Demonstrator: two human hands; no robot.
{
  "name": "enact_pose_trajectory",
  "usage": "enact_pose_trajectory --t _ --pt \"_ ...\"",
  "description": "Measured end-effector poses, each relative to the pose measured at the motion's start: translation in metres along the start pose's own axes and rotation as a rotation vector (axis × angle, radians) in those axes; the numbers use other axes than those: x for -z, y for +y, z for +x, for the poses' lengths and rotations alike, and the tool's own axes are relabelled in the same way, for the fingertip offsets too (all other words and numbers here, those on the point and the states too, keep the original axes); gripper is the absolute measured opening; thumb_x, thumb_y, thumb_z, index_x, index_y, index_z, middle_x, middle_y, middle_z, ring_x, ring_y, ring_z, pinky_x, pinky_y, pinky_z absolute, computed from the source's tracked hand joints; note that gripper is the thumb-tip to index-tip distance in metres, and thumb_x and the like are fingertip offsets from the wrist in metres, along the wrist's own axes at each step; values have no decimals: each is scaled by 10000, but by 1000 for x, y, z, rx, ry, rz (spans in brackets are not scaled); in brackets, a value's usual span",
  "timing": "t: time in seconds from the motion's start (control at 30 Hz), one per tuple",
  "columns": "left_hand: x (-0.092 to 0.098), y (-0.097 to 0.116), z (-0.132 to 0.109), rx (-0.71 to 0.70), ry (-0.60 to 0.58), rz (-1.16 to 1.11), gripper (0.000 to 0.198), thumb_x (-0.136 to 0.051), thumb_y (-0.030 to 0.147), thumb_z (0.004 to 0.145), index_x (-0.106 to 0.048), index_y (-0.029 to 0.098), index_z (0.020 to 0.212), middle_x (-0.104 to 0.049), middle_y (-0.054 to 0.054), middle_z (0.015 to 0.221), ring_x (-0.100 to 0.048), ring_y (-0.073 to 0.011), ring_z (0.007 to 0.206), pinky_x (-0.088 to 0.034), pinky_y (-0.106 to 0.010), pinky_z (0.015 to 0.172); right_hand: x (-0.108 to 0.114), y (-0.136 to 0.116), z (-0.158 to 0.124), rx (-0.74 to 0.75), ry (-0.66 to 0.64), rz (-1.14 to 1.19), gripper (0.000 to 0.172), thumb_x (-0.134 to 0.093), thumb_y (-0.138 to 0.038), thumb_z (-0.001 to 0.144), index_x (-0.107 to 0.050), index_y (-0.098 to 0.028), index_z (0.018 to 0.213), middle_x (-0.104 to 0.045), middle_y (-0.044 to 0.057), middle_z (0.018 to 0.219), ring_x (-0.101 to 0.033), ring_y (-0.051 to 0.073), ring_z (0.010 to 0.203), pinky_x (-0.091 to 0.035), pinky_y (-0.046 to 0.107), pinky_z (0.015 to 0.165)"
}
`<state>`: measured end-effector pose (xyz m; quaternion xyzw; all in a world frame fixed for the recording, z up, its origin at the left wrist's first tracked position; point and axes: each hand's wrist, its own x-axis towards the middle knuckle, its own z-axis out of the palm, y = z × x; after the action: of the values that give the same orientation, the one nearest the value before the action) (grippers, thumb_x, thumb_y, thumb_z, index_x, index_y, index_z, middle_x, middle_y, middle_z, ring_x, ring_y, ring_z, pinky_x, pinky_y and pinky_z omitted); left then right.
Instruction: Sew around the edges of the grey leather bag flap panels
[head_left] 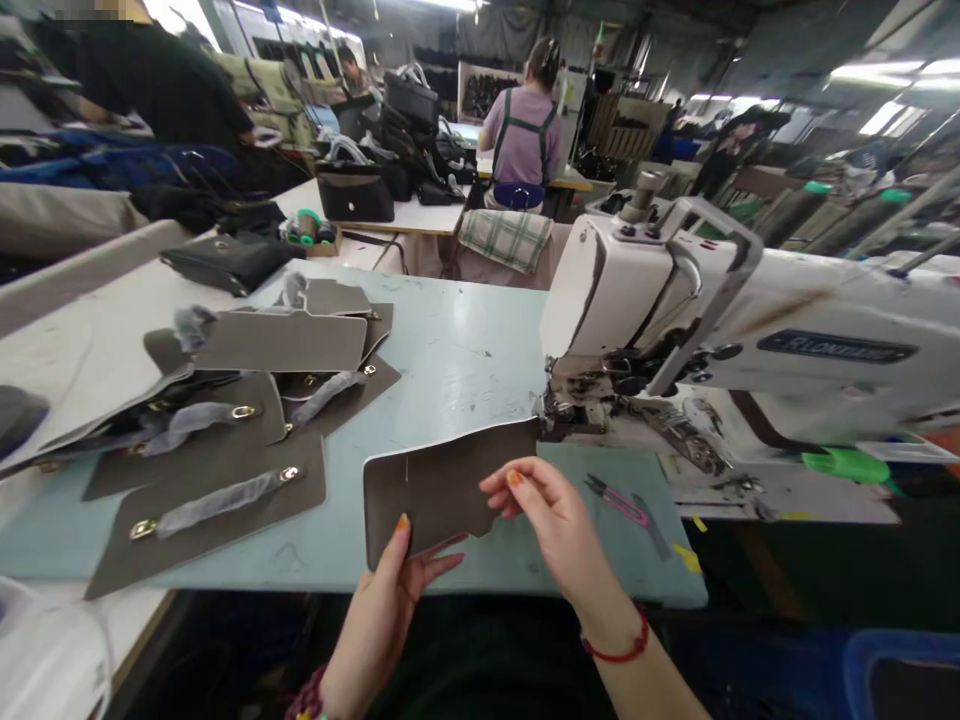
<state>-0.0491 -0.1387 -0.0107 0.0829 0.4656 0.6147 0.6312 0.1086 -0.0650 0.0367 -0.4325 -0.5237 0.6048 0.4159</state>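
Note:
A grey-brown bag panel (442, 490) with a pale edge lies tilted over the light-blue table, its far right corner at the sewing machine's (570, 390) needle area. My left hand (397, 580) grips the panel's near left edge, thumb on top and fingers beneath. Over the panel's right part is my right hand (544, 510), its thumb and fingertips pinched together; whether anything small sits between them I cannot make out. Pink-handled thread snips (619, 500) lie on the table just right of that hand.
Several similar panels with plastic-wrapped handles (217, 500) are piled at the left. Behind them sits a black bag piece (229, 262). Yellow tape bits (686, 557) mark the table's right edge. A person in a purple top (525, 140) sits farther back.

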Motion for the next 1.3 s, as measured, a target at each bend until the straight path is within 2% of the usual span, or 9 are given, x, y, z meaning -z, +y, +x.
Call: enact_pose_trajectory --t 0.17,0.4,0.57,0.7,0.87,1.03,1.13,1.23,1.3 --pt "14 -2 7 78 -111 -87 640 -467 570 910 -457 139 1383 -708 -181 1138 -705 -346 944 -573 -425 752 27 39 -21 -135 77 -44 221 -546 -374 925 -619 -167 898 -724 66 867 -622 158 727 -458 250 632" --pt "23 3 6 155 -227 -141 852 -323 796 810 -605 137 1270 -669 -205 1222 -653 -413 1061 -538 -462 810 35 61 -27 -209 72 -74 218 -548 -369 910 -618 -165 881 -721 69 851 -610 167 720 -451 261 630" --pt "23 7 8 155 -211 -116 814 -321 780 825 -622 159 1256 -698 -180 1179 -679 -394 1020 -550 -452 791 36 67 -28 -213 80 -75 232 -553 -383 904 -619 -161 882 -720 73 849 -600 162 704 -444 256 611" --pt "22 8 10 118 -107 -19 604 -512 619 857 -645 140 1201 -731 -167 1102 -707 -371 965 -568 -434 785 35 72 -27 -201 83 -93 246 -548 -395 917 -622 -162 897 -717 73 846 -593 159 693 -437 253 597" --pt "36 21 3 -42 -100 394 419 -576 426 898 -655 146 1199 -719 -147 1146 -702 -343 1000 -570 -444 871 23 68 -14 -192 56 -27 343 -594 -454 894 -615 -159 1065 -705 92 908 -599 171 724 -440 255 580" --pt "57 44 1 -738 -394 1148 436 -437 157 947 -567 316 1332 -473 -51 1482 -468 -261 1338 -432 -395 1082 9 44 -5 -176 -210 349 649 -648 -623 800 -548 -208 1289 -613 123 1191 -593 224 959 -494 272 645" --pt "60 45 11 -982 -454 1488 597 -354 20 918 -453 333 1416 -357 -42 1552 -356 -209 1410 -397 -371 1112 6 49 -2 -268 -216 420 611 -629 -656 800 -606 -184 1186 -610 37 810 -505 104 598 -341 161 442" --pt "64 42 28 -973 -468 1700 713 -337 -66 841 -386 300 1451 -355 -53 1551 -323 -189 1423 -375 -394 1131 2 70 13 -308 -65 308 360 -704 -491 830 -623 -175 984 -350 -103 542 -222 21 412 -168 123 390" --pt "76 49 39 -968 -336 1745 722 -355 -62 805 -365 252 1455 -345 -79 1550 -305 -207 1430 -337 -447 1151 -3 80 33 -271 -5 301 305 -734 -445 817 -585 -184 866 -313 -119 531 -203 16 396 -179 118 382"
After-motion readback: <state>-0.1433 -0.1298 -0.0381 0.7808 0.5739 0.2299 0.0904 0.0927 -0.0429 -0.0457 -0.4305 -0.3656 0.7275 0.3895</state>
